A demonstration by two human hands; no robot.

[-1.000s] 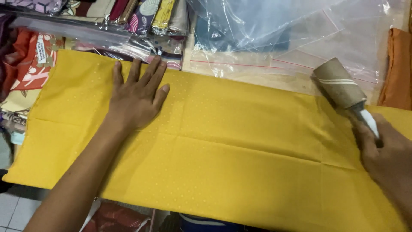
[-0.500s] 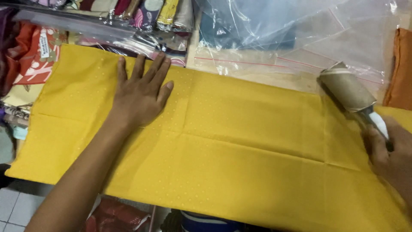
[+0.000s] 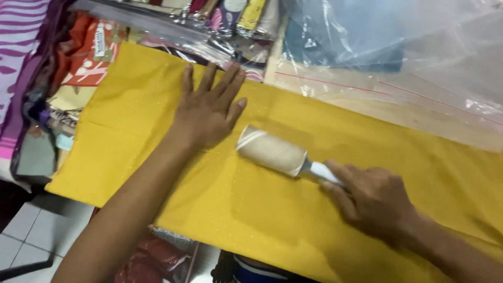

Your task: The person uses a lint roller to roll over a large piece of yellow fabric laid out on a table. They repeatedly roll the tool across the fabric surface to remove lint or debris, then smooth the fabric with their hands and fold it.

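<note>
Head view, worktable w/ yellow cloth [image 3: 293,209] laid flat, running from approx. 10 o'clock to 4 o'clock across the frame. Left hand [image 3: 207,112]: palm down, fingers spread, pressed flat on the cloth at approx. 11 o'clock of centre; holds nothing. Right hand [image 3: 374,202]: at approx. 4 o'clock, fingers curled tight around the white handle of a lint roller [image 3: 280,154]. Roller head, beige and cylindrical, lies on the cloth near frame centre, just beside the left thumb; touching or apart cannot be told. Roller axis points toward approx. 10 o'clock.

Surroundings: clear plastic bags [image 3: 419,63] at 1–2 o'clock, beyond the cloth's far edge, over a pale wooden surface. Packaged patterned fabrics [image 3: 230,18] in a row at 12 o'clock. Orange-and-white printed fabric [image 3: 91,57] at 10 o'clock, touching the cloth's corner. Pink-striped cloth [image 3: 21,52] at far 9–10 o'clock. Tiled floor [image 3: 23,230] at 8 o'clock.
</note>
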